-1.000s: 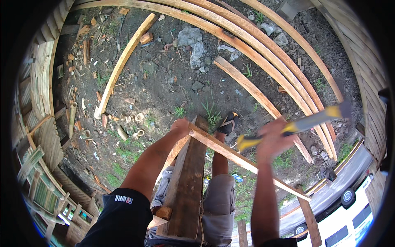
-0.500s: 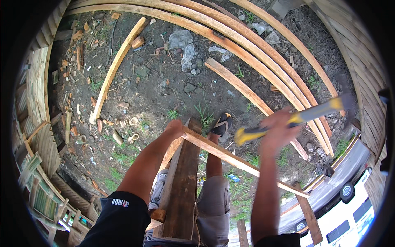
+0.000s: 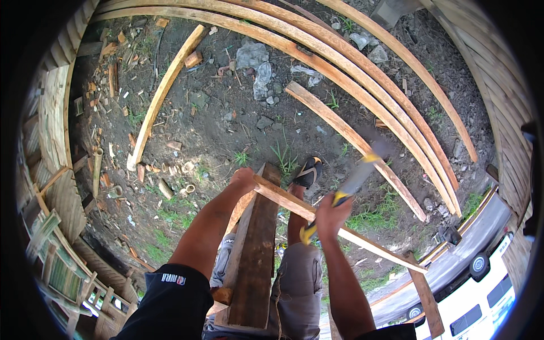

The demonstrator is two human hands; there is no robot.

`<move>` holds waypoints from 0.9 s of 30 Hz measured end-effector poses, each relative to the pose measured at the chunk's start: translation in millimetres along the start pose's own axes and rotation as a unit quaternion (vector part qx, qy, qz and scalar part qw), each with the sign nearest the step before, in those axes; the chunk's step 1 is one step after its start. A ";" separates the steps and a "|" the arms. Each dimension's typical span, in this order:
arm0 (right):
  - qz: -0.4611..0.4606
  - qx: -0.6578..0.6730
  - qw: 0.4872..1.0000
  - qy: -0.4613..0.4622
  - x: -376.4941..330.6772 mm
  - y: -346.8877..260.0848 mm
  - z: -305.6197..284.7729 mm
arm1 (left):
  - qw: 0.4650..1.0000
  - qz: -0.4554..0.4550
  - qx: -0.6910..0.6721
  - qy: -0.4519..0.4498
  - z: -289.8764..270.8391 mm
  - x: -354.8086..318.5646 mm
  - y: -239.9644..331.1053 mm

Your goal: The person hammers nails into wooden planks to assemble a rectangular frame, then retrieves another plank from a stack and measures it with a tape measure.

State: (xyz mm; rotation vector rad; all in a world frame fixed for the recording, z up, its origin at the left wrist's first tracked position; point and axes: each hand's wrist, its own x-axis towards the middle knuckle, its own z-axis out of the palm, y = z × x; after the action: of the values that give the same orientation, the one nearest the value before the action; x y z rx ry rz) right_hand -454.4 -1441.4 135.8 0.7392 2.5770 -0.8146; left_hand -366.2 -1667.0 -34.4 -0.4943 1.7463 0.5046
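My left hand [image 3: 243,179] is closed at the near-left end of a narrow wooden strip [image 3: 286,202]. That strip lies crosswise over a thick, dark wooden beam [image 3: 253,252] and slopes down to the right, its far end by an upright board. Gripped in my right hand [image 3: 332,216] is a hammer [image 3: 355,180] with a yellow and black handle and a grey shaft. Its head, smeared by motion, points up and away, above the ground right of the beam. The right hand is over the middle of the strip.
Long wooden strips [image 3: 362,96] lie curved-looking on the dirt ahead, with a shorter one [image 3: 164,96] at the left. Wood scraps and plastic litter the soil. My sandalled foot [image 3: 307,172] stands beyond the strip. A white van [image 3: 481,300] is at lower right; slatted wooden walls flank both sides.
My right hand has swung the hammer left and inward, from out on the right to over the strip. The left hand and the strip have stayed nearly in place.
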 end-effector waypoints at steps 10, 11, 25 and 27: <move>-0.088 0.261 0.954 -0.115 123.8 -37.3 -108.2 | 0.997 0.050 0.015 0.060 22.5 21.7 -17.8; -0.041 0.272 0.959 -0.071 112.6 -54.6 -99.3 | 0.996 0.060 0.018 0.057 21.3 21.0 -18.0; -0.091 -0.165 0.928 -0.322 -60.7 -18.5 -93.3 | 0.973 0.154 -0.013 0.174 -11.8 -72.4 -0.7; -0.119 -0.174 0.934 -0.288 -107.7 -69.9 -153.4 | 0.950 0.216 -0.102 0.204 -37.4 -130.9 -19.3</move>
State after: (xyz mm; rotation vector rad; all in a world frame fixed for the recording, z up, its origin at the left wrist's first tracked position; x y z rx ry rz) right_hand -431.2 -1437.5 334.5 0.0560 2.1927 -0.5106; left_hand -356.1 -1695.9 99.6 -0.3742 2.2291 0.9524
